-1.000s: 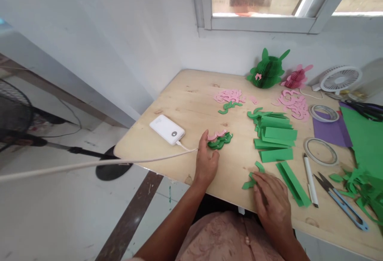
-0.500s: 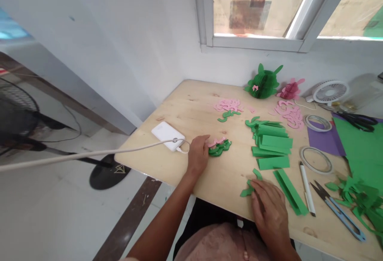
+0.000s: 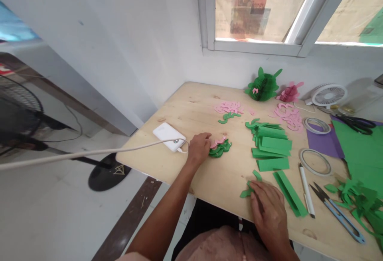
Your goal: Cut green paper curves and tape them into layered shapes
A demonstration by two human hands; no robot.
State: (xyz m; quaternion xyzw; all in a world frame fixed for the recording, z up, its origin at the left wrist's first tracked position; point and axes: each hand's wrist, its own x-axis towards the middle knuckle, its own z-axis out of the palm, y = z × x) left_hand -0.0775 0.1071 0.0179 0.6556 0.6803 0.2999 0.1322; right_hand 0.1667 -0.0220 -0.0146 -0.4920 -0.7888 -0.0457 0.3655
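Note:
My left hand (image 3: 199,149) is at the left edge of a small pile of curvy green paper cutouts (image 3: 220,149) with a pink cutout (image 3: 218,142) on top. Its fingers look stretched out and loosely bent, with no object visible in them; the far fingertips are partly hidden. Palm down near the front edge, my right hand (image 3: 269,205) lies with its fingertips over another wavy green cutout (image 3: 245,193). Part of that cutout is covered by the fingers. Just right of this hand is a folded green strip (image 3: 290,194).
Folded green strips (image 3: 273,144) lie mid-table. Pink cutouts (image 3: 229,107) are behind. Blue-handled snips (image 3: 338,213), a white pen (image 3: 307,191) and tape rolls (image 3: 315,162) sit to the right. A white power bank (image 3: 169,135) trails a cable leftward. A green paper ball figure (image 3: 263,85) stands by the wall.
My left hand has shifted very slightly to the right against the pile, its fingers reaching a bit further over. My right hand stays put. The view has tilted slightly.

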